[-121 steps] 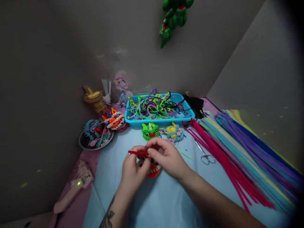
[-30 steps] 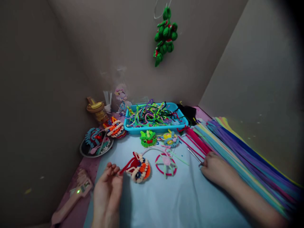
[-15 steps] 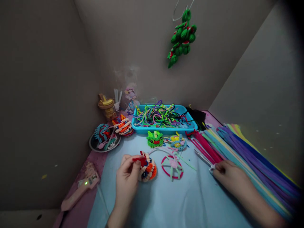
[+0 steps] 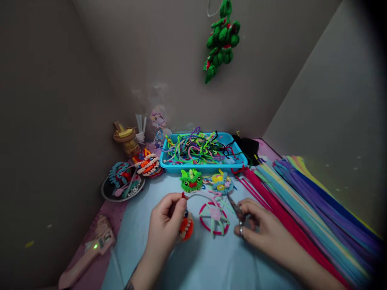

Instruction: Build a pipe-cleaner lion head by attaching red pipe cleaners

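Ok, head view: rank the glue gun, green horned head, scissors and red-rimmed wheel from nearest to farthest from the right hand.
1. Scissors: in the right hand.
2. Red-rimmed wheel: left of the scissors.
3. Green horned head: farther left and back.
4. Glue gun: far left.

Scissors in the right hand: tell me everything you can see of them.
The scissors look like silvery metal, darker along the narrow, pointed blades, with finger loops partly hidden by the right hand, whose grip holds them at the handles. The tips point forward and left, toward the blue-and-yellow piece; the spoked ring lies to their left. Whether the blades are slightly parted or touch the cloth is unclear.
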